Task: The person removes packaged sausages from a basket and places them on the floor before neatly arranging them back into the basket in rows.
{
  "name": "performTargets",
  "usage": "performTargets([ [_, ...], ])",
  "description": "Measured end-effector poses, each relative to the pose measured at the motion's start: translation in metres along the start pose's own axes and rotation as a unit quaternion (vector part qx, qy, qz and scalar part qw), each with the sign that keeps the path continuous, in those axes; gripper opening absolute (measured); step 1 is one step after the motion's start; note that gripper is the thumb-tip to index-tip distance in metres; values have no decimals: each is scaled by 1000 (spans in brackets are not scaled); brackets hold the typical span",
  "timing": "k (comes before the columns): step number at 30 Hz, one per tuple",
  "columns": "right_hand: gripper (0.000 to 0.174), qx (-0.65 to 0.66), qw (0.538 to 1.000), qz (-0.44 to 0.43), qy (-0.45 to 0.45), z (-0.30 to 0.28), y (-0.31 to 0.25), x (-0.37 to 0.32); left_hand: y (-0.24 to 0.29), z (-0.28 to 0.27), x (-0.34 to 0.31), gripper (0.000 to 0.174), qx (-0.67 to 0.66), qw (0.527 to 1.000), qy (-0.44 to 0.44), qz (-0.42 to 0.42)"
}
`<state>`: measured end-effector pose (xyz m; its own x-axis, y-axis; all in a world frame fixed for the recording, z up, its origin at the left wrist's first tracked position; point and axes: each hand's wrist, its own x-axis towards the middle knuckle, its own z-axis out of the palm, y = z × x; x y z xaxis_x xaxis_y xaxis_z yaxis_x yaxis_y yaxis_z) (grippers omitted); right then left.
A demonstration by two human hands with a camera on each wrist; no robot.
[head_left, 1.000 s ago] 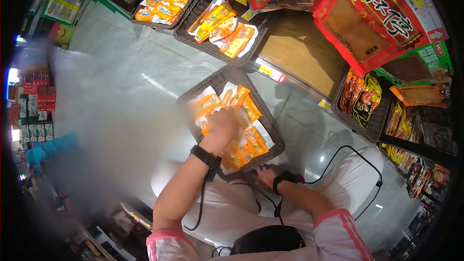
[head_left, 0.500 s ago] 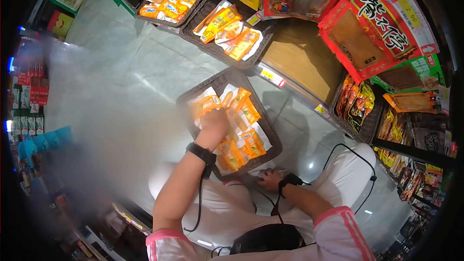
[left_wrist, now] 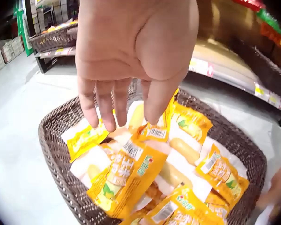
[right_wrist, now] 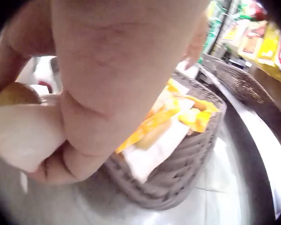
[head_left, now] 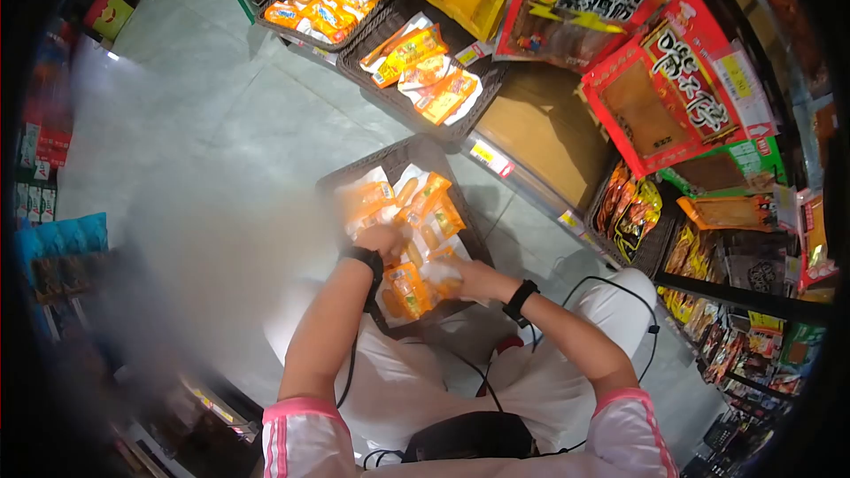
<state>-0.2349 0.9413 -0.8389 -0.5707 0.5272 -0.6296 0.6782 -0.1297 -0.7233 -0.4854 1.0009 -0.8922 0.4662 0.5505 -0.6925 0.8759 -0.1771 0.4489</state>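
A brown woven basket [head_left: 482,243] [left_wrist: 54,145] [right_wrist: 166,194] holds several orange-and-white sausage packets [head_left: 405,290] [left_wrist: 126,180] [right_wrist: 164,112]. Over its left half is my left hand [head_left: 381,241] [left_wrist: 136,51], fingers fairly straight and pointing down, thumb tip at a small orange packet [left_wrist: 154,131]; whether it touches is unclear. My right hand [head_left: 474,280] [right_wrist: 107,84], at the basket's near right side, pinches a white-backed packet [head_left: 440,276] [right_wrist: 25,133] with a brown sausage end showing. Its far fingers are partly hidden in the right wrist view.
Two more baskets of packets [head_left: 323,4] [head_left: 425,71] stand beyond on the low shelf. A wooden shelf surface [head_left: 544,137], hanging red bags [head_left: 660,93] and another basket [head_left: 629,212] are at the right. Grey tiled floor [head_left: 230,115] surrounds the basket; a cable loops by the right knee.
My right hand has moved from the floor by the basket's near edge up to the packets and now pinches one. My left hand has shifted slightly nearer the body, and the head view has turned.
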Motion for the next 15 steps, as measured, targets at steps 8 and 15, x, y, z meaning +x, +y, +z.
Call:
performTargets([
  [8,46,111,988,-25,108,-69,-70,20,27,-25,4,16,2,984,172,-46],
  [15,40,165,962,-2,215,-103,-94,29,61,-99,-23,29,-100,944,314,-29],
])
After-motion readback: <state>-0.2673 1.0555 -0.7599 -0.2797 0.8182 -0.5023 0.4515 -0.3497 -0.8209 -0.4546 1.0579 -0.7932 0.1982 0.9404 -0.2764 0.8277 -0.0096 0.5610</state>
